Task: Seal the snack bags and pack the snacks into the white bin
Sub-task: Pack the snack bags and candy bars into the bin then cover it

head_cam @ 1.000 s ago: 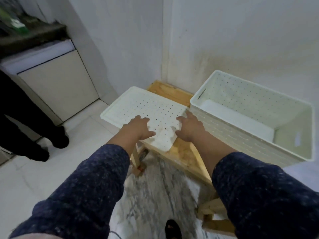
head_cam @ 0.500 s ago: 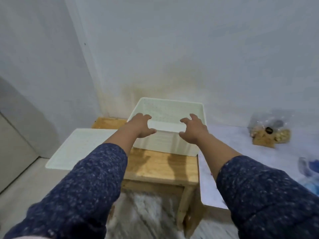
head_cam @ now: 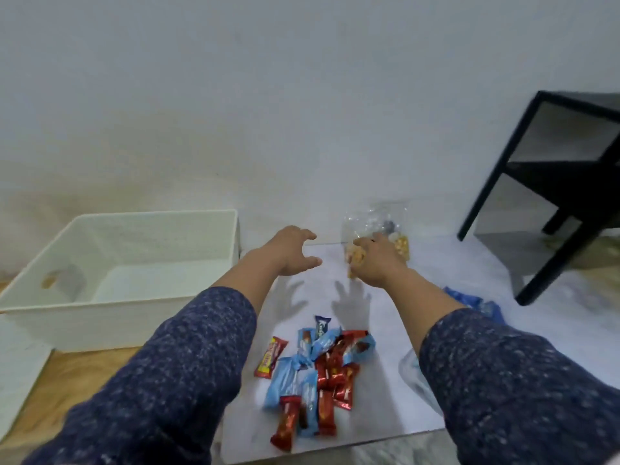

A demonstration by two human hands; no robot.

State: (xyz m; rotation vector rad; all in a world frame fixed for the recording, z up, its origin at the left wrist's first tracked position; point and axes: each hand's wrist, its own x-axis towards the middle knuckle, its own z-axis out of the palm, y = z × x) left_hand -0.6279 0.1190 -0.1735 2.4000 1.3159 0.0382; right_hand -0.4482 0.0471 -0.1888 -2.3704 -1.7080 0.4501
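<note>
White perforated plastic bin sits at the left of the frame on a wooden stand, its long axis running left to right; nothing shows inside it. Right of it lies a pale marble-patterned slab. A black open-sided shelf unit stands at the upper right, cut off by the frame edge. Red and light-blue wrapped snack bars lie heaped at lower centre, most pointing roughly up-frame. A clear plastic snack bag with yellowish pieces inside stands by the wall, blurred. The right hand reaches it, fingers spread, grip unclear. The left hand hovers with fingers spread, holding nothing.
</note>
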